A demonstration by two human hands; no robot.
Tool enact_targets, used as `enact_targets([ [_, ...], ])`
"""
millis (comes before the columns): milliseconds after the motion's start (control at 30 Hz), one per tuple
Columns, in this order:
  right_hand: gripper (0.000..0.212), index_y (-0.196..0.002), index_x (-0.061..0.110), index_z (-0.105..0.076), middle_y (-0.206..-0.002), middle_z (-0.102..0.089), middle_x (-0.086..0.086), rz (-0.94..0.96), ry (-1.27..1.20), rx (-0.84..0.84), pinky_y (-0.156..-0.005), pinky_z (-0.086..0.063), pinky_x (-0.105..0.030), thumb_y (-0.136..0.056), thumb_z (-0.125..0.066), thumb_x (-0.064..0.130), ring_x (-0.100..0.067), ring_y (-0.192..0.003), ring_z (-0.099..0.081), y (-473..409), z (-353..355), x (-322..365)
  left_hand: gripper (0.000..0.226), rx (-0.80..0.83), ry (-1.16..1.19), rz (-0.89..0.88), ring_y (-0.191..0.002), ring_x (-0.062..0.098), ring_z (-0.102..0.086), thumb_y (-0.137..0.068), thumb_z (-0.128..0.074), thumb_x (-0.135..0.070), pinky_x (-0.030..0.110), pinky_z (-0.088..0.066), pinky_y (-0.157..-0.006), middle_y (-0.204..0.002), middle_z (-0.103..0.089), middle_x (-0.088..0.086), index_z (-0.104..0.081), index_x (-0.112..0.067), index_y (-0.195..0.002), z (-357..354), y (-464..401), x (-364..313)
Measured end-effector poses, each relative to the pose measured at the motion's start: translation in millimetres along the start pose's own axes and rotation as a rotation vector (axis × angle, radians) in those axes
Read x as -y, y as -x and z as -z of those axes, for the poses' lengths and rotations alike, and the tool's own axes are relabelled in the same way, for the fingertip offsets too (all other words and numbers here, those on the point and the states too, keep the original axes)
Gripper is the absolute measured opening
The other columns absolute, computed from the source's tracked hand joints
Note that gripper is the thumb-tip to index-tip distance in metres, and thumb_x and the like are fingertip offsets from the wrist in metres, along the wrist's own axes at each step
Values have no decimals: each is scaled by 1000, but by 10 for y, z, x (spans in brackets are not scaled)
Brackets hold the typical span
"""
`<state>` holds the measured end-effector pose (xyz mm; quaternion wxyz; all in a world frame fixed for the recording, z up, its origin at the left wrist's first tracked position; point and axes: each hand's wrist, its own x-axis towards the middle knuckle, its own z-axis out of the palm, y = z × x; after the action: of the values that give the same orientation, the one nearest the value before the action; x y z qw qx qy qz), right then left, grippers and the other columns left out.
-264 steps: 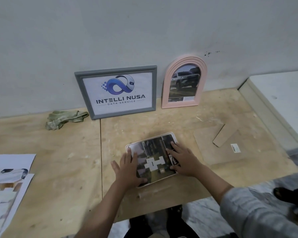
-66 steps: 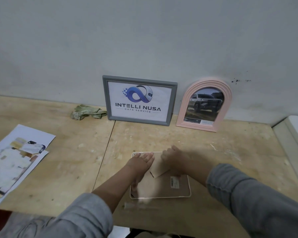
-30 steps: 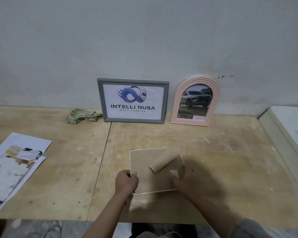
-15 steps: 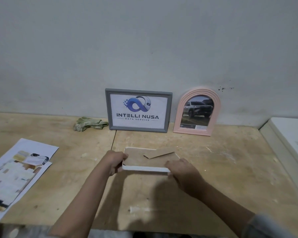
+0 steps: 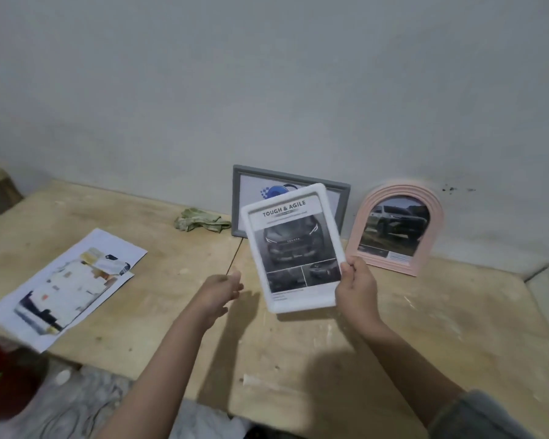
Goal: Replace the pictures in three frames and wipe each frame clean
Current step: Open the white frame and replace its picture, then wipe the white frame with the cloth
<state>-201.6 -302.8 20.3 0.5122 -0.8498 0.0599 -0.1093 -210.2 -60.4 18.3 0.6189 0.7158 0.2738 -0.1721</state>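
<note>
Two frames stand done at the far wall as the right hand (image 5: 355, 288) pinches the white frame (image 5: 293, 247), left hand (image 5: 221, 288) loosely curled, wiping left.

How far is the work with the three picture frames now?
All three hold pictures: the grey rectangular frame and the pink arched frame lean on the wall. The right hand grips the white rectangular frame; the left hand is free. Likely left: wiping it with the green cloth.

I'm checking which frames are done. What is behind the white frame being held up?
Behind the white frame, the grey frame leans on the wall; only its edges and logo top show, the rest is covered.
</note>
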Motion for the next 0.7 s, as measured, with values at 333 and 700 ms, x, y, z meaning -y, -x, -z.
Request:
enact_targets([
  [333, 21, -83, 26, -52, -73, -56, 6, -131, -26, 146, -69, -46, -40, -98, -37, 31, -19, -68, -54, 35, -750, -203, 12, -46, 59, -157, -74, 22, -50, -90, -56, 4, 31, -47, -67, -82, -49, 14, -55, -3, -80, 237, 218, 475],
  [700, 28, -88, 11, -58, -82, -62, -9, -147, -35, 407, -78, -49, -44, -100, -36, 22, -29, -78, -59, -141, -2166, 85, 19, -32, 273, -84, -49, 8, -55, -97, -46, -1, 19, -44, -49, -56, -59, -8, -55, -8, -82, 1372, -210, 428],
])
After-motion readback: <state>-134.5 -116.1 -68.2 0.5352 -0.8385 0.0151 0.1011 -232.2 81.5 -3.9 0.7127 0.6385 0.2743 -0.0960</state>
